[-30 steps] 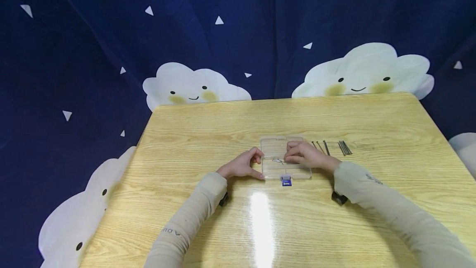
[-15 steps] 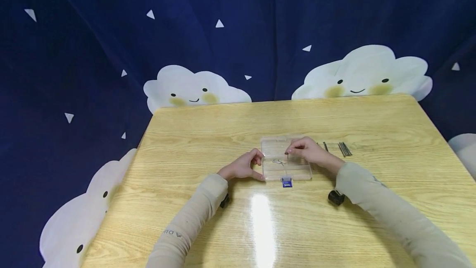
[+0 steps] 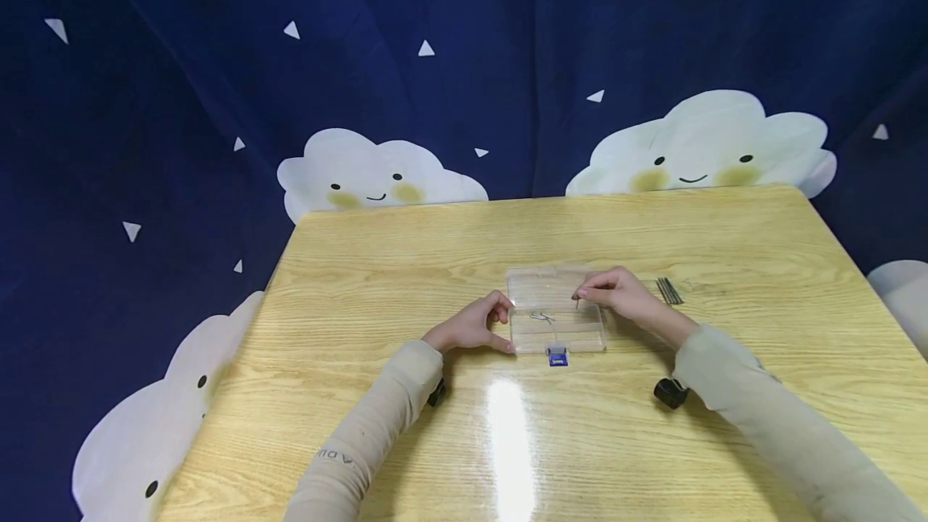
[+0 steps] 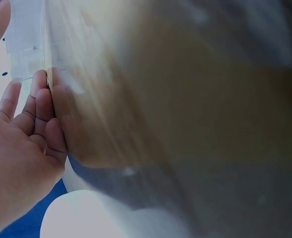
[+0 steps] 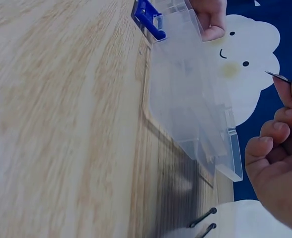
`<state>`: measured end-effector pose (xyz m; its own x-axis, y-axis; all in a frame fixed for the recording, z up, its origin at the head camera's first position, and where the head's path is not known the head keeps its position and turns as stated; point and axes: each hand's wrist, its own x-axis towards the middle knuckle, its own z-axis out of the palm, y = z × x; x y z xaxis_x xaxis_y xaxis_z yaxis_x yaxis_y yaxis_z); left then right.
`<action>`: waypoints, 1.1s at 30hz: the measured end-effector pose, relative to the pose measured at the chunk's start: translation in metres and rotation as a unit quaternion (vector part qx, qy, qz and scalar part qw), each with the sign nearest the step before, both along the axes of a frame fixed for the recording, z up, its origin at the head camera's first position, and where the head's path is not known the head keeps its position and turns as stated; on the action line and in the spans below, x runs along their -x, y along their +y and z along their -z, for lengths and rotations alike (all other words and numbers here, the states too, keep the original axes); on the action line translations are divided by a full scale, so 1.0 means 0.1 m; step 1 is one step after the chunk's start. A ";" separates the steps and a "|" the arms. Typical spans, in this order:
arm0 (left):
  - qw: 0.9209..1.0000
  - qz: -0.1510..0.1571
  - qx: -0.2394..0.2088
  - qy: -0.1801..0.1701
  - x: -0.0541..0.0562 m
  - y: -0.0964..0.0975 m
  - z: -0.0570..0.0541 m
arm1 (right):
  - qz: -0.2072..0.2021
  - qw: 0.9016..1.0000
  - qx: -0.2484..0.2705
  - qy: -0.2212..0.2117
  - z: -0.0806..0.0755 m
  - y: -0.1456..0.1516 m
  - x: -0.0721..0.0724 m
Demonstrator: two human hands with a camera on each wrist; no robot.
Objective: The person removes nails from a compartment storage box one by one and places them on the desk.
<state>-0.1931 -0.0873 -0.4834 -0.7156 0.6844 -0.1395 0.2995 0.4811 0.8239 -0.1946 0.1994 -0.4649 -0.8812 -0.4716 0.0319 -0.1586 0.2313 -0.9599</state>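
Observation:
A clear plastic box (image 3: 557, 337) with a blue latch (image 3: 557, 358) lies with its lid (image 3: 536, 287) folded back. My left hand (image 3: 474, 322) holds its left side, thumb at the front corner and fingers toward the hinge. In the left wrist view, that hand (image 4: 24, 129) has its fingers bent along the box's edge. Several small silver metal pieces (image 3: 541, 316) lie inside the box's left part. Over the box's right side, my right hand (image 3: 616, 294) pinches a thin dark nail (image 5: 278, 76) between thumb and forefinger, its point sticking out past the fingertips.
Several dark nails (image 3: 670, 290) lie in a row on the wooden table (image 3: 406, 256) right of the box. Two more nails (image 5: 203, 218) show in the right wrist view, beyond the box. A dark blue curtain (image 3: 464, 63) with clouds hangs behind the table.
My right hand has lifted from inside the box with the nail showing in its fingers, then shifted right toward the box's right edge. My left hand stays at the box's left side.

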 end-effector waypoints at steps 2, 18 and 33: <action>1.000 0.000 0.000 -0.001 0.00 0.00 0.00 | 0.007 1.000 -0.006 -0.007 -0.02 0.04 -0.03; 1.000 -0.005 -0.007 0.002 0.01 0.01 0.04 | 0.053 0.998 -0.015 -0.013 -0.04 0.32 -0.24; 0.999 0.009 -0.025 -0.017 -0.11 0.02 -0.26 | 0.053 0.993 -0.089 -0.060 0.10 0.62 -0.40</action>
<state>-0.1822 -0.0854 -0.4578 -0.6980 0.7043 -0.1292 0.2789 0.4336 0.8569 -0.1547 0.2610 -0.4746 -0.9186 -0.3647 -0.1521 -0.0110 0.4084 -0.9127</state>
